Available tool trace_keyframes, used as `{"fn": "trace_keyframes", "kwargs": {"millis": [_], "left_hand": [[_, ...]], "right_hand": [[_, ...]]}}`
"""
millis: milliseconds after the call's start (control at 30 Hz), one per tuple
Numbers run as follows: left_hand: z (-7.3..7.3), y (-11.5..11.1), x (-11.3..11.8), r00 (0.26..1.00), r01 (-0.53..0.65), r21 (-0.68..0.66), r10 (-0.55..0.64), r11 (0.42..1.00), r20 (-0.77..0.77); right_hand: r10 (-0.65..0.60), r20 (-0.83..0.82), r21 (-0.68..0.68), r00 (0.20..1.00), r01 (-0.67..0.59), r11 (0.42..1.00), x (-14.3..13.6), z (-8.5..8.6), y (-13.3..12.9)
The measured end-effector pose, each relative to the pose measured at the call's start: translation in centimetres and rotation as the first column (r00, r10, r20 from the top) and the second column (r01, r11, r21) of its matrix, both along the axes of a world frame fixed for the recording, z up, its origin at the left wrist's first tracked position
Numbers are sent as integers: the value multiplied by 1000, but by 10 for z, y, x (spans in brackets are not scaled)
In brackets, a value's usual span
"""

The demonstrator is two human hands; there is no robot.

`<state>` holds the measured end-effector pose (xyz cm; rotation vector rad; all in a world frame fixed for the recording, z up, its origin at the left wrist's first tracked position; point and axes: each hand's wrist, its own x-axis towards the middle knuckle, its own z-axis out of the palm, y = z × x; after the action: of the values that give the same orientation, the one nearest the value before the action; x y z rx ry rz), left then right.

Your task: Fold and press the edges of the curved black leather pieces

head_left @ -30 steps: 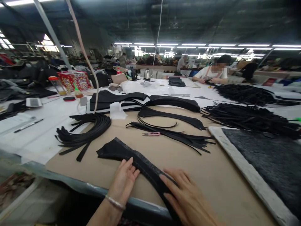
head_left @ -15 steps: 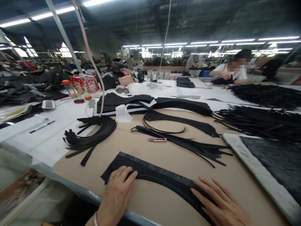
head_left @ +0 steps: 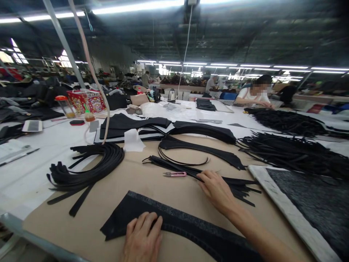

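A curved black fabric-like panel (head_left: 174,218) with a speckled grey band along its upper edge lies on the tan board (head_left: 114,196). My left hand (head_left: 144,233) rests on its left part, fingers slightly bent and apart, pressing it down. Farther in, my right hand (head_left: 216,191) reaches over a bundle of thin black strips (head_left: 240,185), its fingertips drawn together on a strip; the pinch itself is partly hidden. Just left of those fingers lie pink-handled thread snips (head_left: 176,174). Behind the bundle is a similar narrow black curved piece (head_left: 201,148).
A curled bunch of black strips (head_left: 106,165) lies at left. Stacked black panels (head_left: 204,131) stand behind. At right are a white-edged slab (head_left: 289,207) with a dark grey surface and heaps of black strips (head_left: 294,153). A co-worker (head_left: 255,92) sits beyond; a hose (head_left: 94,72) hangs at left.
My right hand has left the right part of the black panel and moved up and inward to the strip bundle. My left hand stays on the panel. The view has shifted.
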<state>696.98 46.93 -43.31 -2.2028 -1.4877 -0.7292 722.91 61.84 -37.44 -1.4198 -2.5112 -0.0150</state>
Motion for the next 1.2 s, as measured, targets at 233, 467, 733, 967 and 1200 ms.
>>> {"fn": "trace_keyframes", "kwargs": {"millis": [233,467,733,967,1200], "left_hand": [[-1,0,8,992,16,-45,-10,999,123],[73,24,22,736,348,-561,151,751,660],[107,71,66,-291,883,-85,682,461,671],[100,97,39,-461,778,-12,584,628,668],[107,67,-31,-109,814,-253,565,523,818]], "right_hand": [[-26,-22,3,999,26,1000,-17,-23,33],[-53,-233,-142,971,20,990,10,17,36],[92,-352,-275,931,-197,941,-15,97,-18],[-76,-415,-572,907,-195,796,2,94,-46],[-222,-415,-744,882,-189,640,9,93,-72]]}}
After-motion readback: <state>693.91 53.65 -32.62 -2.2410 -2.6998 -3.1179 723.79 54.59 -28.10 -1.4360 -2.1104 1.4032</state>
